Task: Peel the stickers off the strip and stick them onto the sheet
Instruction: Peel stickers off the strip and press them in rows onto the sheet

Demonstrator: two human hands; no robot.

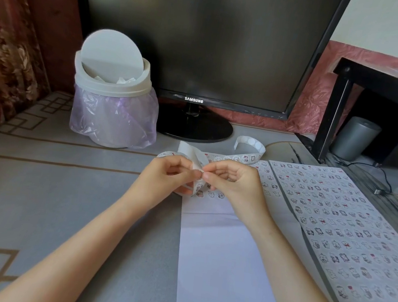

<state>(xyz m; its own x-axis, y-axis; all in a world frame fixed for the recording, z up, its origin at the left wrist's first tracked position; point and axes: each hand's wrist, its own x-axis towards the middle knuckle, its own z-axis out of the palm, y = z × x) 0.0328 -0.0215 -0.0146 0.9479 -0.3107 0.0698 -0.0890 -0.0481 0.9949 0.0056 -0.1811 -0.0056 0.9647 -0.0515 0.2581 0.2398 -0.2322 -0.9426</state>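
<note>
- The long white backing strip of small cartoon stickers [244,158] was held up off the grey worktop [63,184] between my hands, its far end curling back toward the monitor.
- My left hand [172,176] pinched the strip at a fold. My right hand [233,180] met it fingertip to fingertip, thumb and forefinger nipped on what I took to be a sticker's edge.
- I judged the step in hand to be lifting one sticker free of the backing.
- The white paper sheet [225,254] lay flat just under my hands, with stickers across its top and bare paper below.
- The next move called for a clean peel, then pressing the sticker down beside the last one in the unfinished row.
- A second sheet covered in stickers [335,217] lay to the right. A white swing-lid bin with a lilac liner [115,90] and a black monitor [201,38] stood behind.
</note>
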